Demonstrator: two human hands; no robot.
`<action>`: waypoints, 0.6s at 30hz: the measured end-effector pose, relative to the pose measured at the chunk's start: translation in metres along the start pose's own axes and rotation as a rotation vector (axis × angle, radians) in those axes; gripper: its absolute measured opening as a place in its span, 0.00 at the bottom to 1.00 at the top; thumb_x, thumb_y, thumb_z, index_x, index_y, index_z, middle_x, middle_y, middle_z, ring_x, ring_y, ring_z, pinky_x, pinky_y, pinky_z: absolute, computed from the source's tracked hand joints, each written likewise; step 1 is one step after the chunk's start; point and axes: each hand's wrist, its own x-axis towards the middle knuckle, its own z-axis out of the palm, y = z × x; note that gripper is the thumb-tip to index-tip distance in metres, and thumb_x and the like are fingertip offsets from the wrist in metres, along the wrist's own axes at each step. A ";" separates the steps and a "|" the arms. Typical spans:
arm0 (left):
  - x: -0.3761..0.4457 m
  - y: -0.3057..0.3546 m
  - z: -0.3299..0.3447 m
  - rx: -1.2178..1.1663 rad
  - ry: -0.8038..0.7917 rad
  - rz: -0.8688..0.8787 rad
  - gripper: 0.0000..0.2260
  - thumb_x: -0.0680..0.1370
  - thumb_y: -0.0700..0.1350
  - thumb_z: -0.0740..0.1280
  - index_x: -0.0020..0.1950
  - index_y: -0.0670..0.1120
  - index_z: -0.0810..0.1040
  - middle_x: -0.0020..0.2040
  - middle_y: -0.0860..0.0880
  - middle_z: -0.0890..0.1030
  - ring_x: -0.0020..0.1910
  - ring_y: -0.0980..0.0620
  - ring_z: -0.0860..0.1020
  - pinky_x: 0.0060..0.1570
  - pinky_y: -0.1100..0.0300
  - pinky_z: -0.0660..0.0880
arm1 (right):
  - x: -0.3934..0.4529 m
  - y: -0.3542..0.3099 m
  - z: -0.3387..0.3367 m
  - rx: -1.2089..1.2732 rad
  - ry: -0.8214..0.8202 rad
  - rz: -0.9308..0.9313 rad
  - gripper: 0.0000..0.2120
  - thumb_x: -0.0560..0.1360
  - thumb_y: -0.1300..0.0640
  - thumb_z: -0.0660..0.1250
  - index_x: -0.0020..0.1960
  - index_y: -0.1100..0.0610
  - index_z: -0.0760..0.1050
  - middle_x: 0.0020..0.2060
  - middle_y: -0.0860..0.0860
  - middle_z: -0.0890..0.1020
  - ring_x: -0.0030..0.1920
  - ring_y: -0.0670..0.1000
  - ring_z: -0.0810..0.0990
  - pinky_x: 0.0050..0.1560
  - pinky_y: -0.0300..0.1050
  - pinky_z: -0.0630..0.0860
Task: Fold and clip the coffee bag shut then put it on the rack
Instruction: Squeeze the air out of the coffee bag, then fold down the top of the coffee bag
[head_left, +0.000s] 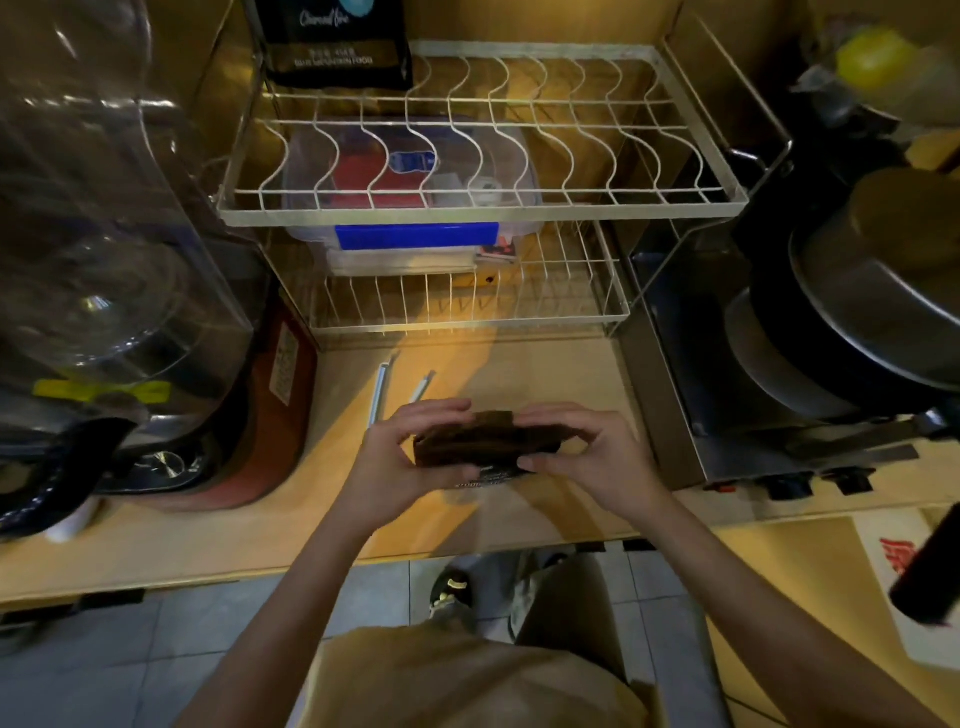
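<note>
Hands (410, 457) on coffee bag (483, 441) above countertop (545, 374)

Matt dark coffee bag (485, 441), white coated-wire rack (483, 156), smooth pale wooden counter (519, 364), dull metal pot (878, 291).

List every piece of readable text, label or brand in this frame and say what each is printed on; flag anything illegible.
"Charcoal fire", white script, partly blurred: on the black bag standing at the upper shelf's back left of the rack.
"...FOOD", end of a small blurred line lower on that bag; the rest is illegible.
White print on the coffee bag held by the left hand and right hand: too blurred.
Label on the red appliance: illegible.
Red marks on the white bag: illegible.
</note>
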 end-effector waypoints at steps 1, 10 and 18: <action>-0.004 -0.001 0.002 0.131 -0.036 0.079 0.19 0.63 0.48 0.76 0.53 0.50 0.80 0.57 0.57 0.80 0.60 0.59 0.73 0.62 0.68 0.67 | -0.004 0.000 0.003 -0.038 -0.007 -0.029 0.23 0.61 0.69 0.75 0.54 0.56 0.78 0.50 0.48 0.81 0.55 0.42 0.77 0.56 0.28 0.71; -0.027 -0.011 0.014 0.144 -0.027 0.130 0.17 0.70 0.60 0.65 0.52 0.51 0.80 0.54 0.72 0.77 0.63 0.56 0.71 0.64 0.64 0.67 | -0.012 0.015 0.008 -0.262 -0.160 -0.185 0.23 0.63 0.50 0.71 0.58 0.53 0.76 0.57 0.36 0.74 0.58 0.47 0.70 0.61 0.28 0.63; -0.018 -0.004 0.012 -0.006 0.048 0.019 0.12 0.65 0.42 0.73 0.48 0.47 0.81 0.46 0.70 0.81 0.58 0.58 0.75 0.58 0.68 0.72 | -0.007 0.019 0.010 -0.058 -0.039 -0.087 0.17 0.65 0.64 0.73 0.53 0.57 0.79 0.54 0.45 0.80 0.58 0.44 0.73 0.61 0.31 0.69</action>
